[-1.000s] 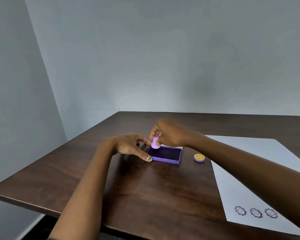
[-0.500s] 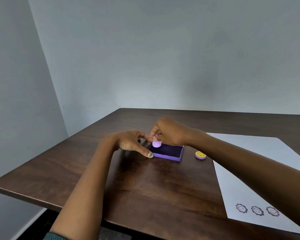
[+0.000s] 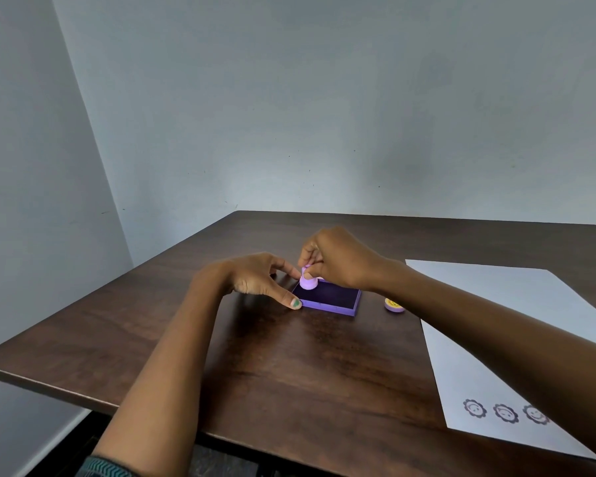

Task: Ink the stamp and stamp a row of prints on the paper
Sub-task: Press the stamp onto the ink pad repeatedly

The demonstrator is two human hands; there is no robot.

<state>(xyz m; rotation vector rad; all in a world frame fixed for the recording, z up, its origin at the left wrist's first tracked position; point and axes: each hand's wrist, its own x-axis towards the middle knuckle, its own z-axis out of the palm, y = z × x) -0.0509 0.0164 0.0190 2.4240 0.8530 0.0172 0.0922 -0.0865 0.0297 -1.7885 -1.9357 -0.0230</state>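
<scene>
The right hand (image 3: 338,259) pinches the stamp (image 3: 307,281) on the ink pad (image 3: 327,297) (inking step); next, carry it to the paper (image 3: 516,311).

Surface (image 3: 289,373) bare and open across the near-left and the far edge toward the wall. Middle crowded: ink pad (image 3: 327,299) with both hands on it, left hand (image 3: 255,278) at its left edge, right hand (image 3: 338,259) above. Small round cap (image 3: 394,305) just right of the pad. Right forearm crosses over the paper (image 3: 516,321), covering part of the print row (image 3: 504,412).
</scene>
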